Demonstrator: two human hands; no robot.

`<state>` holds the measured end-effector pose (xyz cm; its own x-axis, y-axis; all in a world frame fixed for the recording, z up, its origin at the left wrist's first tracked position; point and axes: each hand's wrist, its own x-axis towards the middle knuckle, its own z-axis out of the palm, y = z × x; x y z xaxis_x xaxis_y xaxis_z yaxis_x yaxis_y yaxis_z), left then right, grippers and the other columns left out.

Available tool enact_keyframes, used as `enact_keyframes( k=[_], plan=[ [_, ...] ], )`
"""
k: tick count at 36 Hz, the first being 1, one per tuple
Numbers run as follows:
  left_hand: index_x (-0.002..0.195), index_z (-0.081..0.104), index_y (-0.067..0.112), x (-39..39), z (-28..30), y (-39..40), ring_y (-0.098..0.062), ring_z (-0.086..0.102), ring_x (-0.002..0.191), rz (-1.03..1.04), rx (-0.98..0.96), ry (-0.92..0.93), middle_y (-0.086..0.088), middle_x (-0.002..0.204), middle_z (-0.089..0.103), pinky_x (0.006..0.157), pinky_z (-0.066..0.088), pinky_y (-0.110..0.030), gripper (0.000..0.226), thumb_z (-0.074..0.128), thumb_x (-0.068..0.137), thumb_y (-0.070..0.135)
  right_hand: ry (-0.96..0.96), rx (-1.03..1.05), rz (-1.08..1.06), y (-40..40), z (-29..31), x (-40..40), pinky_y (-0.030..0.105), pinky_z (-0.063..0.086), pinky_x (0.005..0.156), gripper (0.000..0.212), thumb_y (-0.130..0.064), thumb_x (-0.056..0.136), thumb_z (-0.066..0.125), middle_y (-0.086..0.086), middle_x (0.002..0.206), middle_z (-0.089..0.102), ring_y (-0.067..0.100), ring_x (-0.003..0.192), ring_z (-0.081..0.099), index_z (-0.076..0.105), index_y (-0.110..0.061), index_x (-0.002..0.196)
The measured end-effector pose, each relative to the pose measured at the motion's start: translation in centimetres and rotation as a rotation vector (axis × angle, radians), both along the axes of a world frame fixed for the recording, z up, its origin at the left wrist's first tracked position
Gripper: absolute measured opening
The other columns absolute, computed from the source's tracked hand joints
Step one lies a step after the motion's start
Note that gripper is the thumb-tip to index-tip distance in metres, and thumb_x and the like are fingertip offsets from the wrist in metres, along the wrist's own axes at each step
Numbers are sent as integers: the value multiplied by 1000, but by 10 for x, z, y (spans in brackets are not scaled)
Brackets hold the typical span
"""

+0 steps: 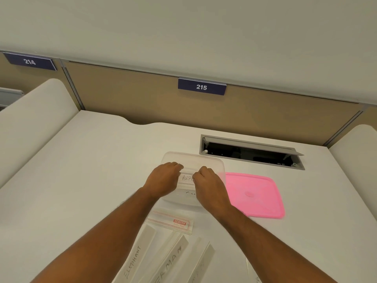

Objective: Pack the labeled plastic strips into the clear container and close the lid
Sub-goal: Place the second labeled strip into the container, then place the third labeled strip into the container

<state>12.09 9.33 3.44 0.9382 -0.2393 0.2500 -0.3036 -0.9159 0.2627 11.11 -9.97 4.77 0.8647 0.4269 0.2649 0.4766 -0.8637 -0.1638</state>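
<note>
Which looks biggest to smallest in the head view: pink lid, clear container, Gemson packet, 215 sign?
1. Pink lid and clear container: they look alike, and hands cover much of the container, so no ranking between them.
2. Gemson packet.
3. 215 sign, though it is farthest, so it may only look smallest.

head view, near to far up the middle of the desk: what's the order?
ELEPHANT strip → Gemson packet → clear container → cable hatch → 215 sign.
</note>
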Motion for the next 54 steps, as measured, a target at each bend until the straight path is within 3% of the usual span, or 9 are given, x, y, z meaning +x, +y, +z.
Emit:
enact_keyframes(
  k=[7, 14, 18, 22, 29, 35, 41, 47, 54],
  plan=[
    [116, 65, 9, -34, 9, 3, -22, 64, 95, 20, -115, -196, -3, 108, 70, 78, 53, -33, 27, 62, 89, 4, -92, 46, 113, -2, -5, -34, 29, 49, 58, 8, -5, 85, 70, 2, 84, 60, 17, 73, 51, 68, -11, 90],
    [97, 65, 10, -66, 2, 9, -20, 54, 81, 47, -183, -273, -1, 92, 62, 67, 47, -34, 12, 59, 89, 2, 48, -72, 198, -11, -29, -64, 28, 50, 55, 18, -11, 80, 77, -1, 88, 61, 15, 69, 55, 68, -16, 95],
    [95, 64, 12, -86, -11, 11, -16, 53, 78, 37, -172, -206, 1, 90, 63, 66, 48, -32, 9, 61, 89, 5, 136, -157, 200, -15, -40, -71, 35, 55, 71, 20, -29, 93, 64, 1, 106, 65, 21, 86, 62, 65, -18, 109],
    [96, 65, 16, -101, -25, 12, -15, 56, 81, 15, -126, -80, 5, 92, 63, 66, 49, -28, 10, 63, 90, 9, 194, -220, 196, -13, -44, -77, 38, 50, 80, 25, -35, 97, 57, 3, 110, 67, 25, 94, 62, 64, -18, 114],
    [122, 64, 21, -111, -40, 11, -14, 60, 105, 13, -43, 136, 7, 120, 65, 91, 49, -29, 29, 58, 96, 31, 297, -198, 111, -10, -52, -79, 35, 54, 76, 18, -26, 99, 52, 3, 102, 67, 22, 89, 64, 66, -18, 107],
    [128, 60, 21, -116, -44, 11, -16, 60, 108, 12, -10, 165, 6, 125, 64, 94, 49, -31, 34, 58, 96, 32, 334, -172, 37, -11, -48, -76, 34, 52, 72, 17, -17, 95, 50, 2, 98, 67, 23, 88, 64, 65, -18, 101],
    [135, 54, 22, -119, -41, 13, -15, 56, 113, -8, -28, 137, 8, 130, 60, 99, 44, -29, 43, 58, 94, 37, 397, -50, -51, -21, -41, -66, 35, 53, 75, 22, -22, 97, 46, -1, 98, 71, 21, 89, 65, 68, -20, 98],
    [147, 39, 27, -123, -33, 8, -12, 45, 129, -8, -78, 194, 10, 145, 49, 110, 34, -29, 62, 49, 94, 58, 605, 220, -168, -29, -20, -56, 32, 51, 74, 16, -29, 97, 57, -7, 87, 71, 14, 80, 65, 69, -22, 90],
    [152, 28, 29, -123, -28, 5, -11, 42, 130, -43, -102, 203, 11, 146, 44, 111, 33, -29, 78, 46, 88, 71, 696, 489, -200, -38, 0, -55, 21, 50, 69, 15, -29, 92, 67, -5, 76, 72, 8, 73, 66, 71, -20, 81]
  ],
)
